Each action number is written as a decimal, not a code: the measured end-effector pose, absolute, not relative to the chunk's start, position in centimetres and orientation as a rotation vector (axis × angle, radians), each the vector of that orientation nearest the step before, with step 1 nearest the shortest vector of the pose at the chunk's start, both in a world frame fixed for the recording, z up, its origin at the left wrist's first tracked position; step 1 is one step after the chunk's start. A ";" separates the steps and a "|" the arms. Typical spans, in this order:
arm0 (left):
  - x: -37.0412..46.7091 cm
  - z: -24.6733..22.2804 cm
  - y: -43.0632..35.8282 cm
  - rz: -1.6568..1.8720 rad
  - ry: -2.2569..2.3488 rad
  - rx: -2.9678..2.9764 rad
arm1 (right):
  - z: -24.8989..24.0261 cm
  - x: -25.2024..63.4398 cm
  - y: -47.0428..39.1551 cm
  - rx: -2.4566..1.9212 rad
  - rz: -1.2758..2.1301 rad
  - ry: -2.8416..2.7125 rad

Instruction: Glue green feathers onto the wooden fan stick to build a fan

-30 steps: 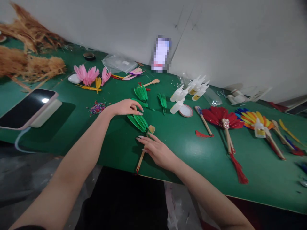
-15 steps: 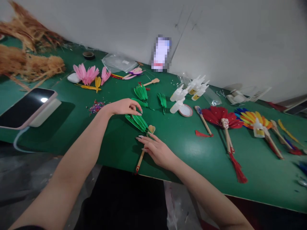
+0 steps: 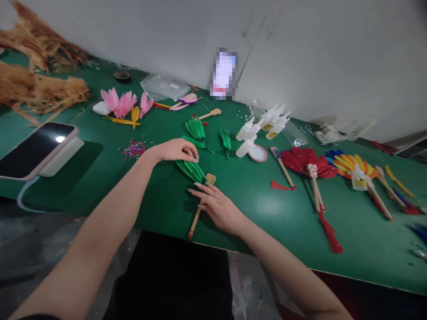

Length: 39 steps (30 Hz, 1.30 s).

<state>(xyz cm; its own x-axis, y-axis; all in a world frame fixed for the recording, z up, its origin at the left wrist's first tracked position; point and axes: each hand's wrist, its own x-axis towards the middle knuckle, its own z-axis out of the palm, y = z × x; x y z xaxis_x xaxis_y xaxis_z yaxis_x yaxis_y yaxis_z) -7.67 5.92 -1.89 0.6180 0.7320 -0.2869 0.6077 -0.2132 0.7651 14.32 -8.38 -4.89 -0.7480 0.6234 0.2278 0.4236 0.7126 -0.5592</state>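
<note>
Green feathers lie fanned at the head of a wooden fan handle, which has a rounded tan end and a red cord at its bottom. My left hand is over the upper tips of these feathers, its thumb and fingers pinched together on them. My right hand rests at the feather bases and the top of the handle; its fingers are spread and touch the fan. What lies beneath its palm is hidden. Behind my left hand is another green feather bunch, with a smaller green bunch to its right.
White glue bottles and a round dish stand right of centre. Further right lie a red feather fan and a yellow one. Pink feathers, sequins and a phone are at the left.
The fingers of my right hand have shifted slightly up onto the feather bases. My left hand has moved slightly right at the feather tips, its fingers closer together.
</note>
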 end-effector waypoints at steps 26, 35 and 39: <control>-7.5 -2.4 6.3 0.329 1.205 1.953 | -5.5 14.2 -8.3 -0.805 0.652 -2.470; -7.3 -1.6 5.7 0.324 1.183 1.959 | -5.5 14.1 -8.3 -0.816 0.637 -2.478; -7.5 -1.6 5.8 0.296 1.174 1.957 | -5.5 14.2 -8.4 -0.818 0.639 -2.473</control>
